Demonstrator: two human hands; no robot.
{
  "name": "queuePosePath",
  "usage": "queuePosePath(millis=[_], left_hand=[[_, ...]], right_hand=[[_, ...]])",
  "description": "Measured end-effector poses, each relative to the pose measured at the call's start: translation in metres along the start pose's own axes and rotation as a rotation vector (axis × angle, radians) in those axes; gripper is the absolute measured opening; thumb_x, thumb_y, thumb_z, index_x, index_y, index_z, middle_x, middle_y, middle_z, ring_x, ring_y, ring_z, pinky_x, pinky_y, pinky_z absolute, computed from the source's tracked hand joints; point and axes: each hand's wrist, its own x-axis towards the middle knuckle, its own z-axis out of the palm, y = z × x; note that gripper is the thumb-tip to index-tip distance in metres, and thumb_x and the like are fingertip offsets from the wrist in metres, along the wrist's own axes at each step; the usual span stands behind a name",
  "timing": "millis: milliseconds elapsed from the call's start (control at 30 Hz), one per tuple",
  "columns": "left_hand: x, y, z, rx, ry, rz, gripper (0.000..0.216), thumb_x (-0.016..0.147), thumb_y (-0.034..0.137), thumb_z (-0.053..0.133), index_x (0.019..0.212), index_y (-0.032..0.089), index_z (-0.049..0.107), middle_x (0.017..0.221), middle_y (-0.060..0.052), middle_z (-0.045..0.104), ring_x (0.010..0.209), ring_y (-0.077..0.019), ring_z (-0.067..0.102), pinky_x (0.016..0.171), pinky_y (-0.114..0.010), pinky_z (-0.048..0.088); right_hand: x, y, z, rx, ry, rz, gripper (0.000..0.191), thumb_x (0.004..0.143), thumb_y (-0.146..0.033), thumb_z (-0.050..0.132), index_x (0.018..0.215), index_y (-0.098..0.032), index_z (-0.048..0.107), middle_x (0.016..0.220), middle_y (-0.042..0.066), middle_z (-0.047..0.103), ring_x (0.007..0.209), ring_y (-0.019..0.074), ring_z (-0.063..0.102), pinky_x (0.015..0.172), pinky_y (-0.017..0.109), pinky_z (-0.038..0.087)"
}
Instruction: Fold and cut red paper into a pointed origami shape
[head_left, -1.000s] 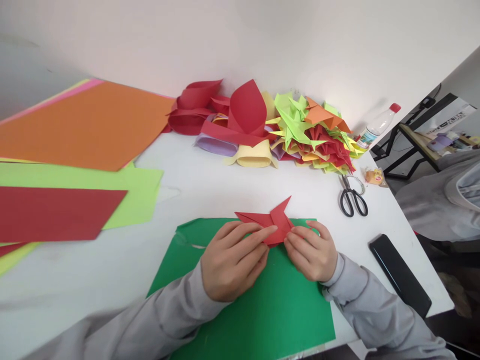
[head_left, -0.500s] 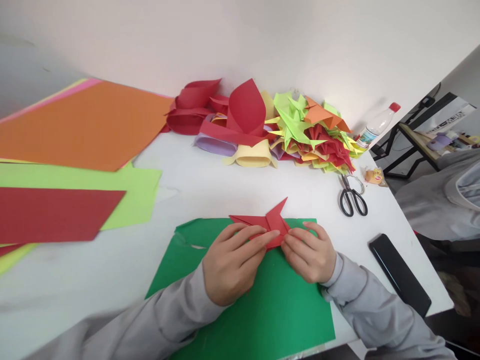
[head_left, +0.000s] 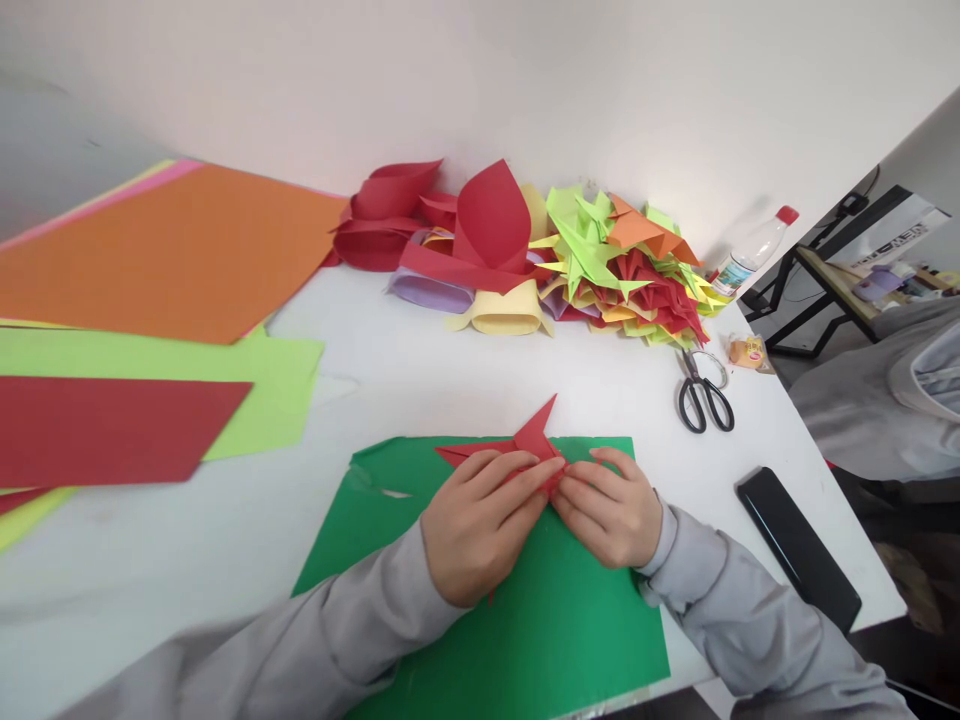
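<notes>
A folded red paper star with pointed arms is held over a green board on the white table. My left hand covers much of it, fingers closed over its left and middle part. At its right edge my right hand pinches the paper, and the fingertips of both hands meet there. One point sticks up and another reaches left past my left fingers. A small red tip shows below my left hand; the rest of the paper is hidden.
Large coloured sheets lie at left. Against the wall stand rolled paper pieces and a heap of folded paper stars. Toward the right are a plastic bottle, scissors, a small packet and a black phone.
The red paper star has shifted left and turned slightly. My right hand has moved a little left, and both hands' fingertips are now closer together.
</notes>
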Motion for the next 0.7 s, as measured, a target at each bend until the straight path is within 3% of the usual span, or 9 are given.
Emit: queuePosePath(millis=[200, 700], left_hand=[[0.0037, 0.0005, -0.0022, 0.014, -0.048, 0.024, 0.021, 0.086, 0.004, 0.047, 0.089, 0.014, 0.065, 0.103, -0.008, 0.073, 0.092, -0.0223, 0.062, 0.076, -0.038, 0.05], [0.0045, -0.0007, -0.0084, -0.046, 0.018, 0.037, 0.017, 0.079, 0.0, 0.055, 0.09, 0.01, 0.064, 0.1, -0.01, 0.074, 0.087, -0.024, 0.062, 0.072, -0.039, 0.05]], right_hand=[[-0.0002, 0.0012, 0.0018, 0.037, -0.009, -0.006, 0.024, 0.09, -0.007, 0.046, 0.081, -0.014, 0.067, 0.08, 0.005, 0.071, 0.087, 0.0164, 0.062, 0.087, 0.036, 0.046], [-0.0024, 0.0028, 0.0017, 0.003, -0.011, 0.034, 0.019, 0.09, -0.009, 0.05, 0.08, -0.017, 0.065, 0.082, 0.002, 0.07, 0.086, 0.0151, 0.061, 0.089, 0.036, 0.043]])
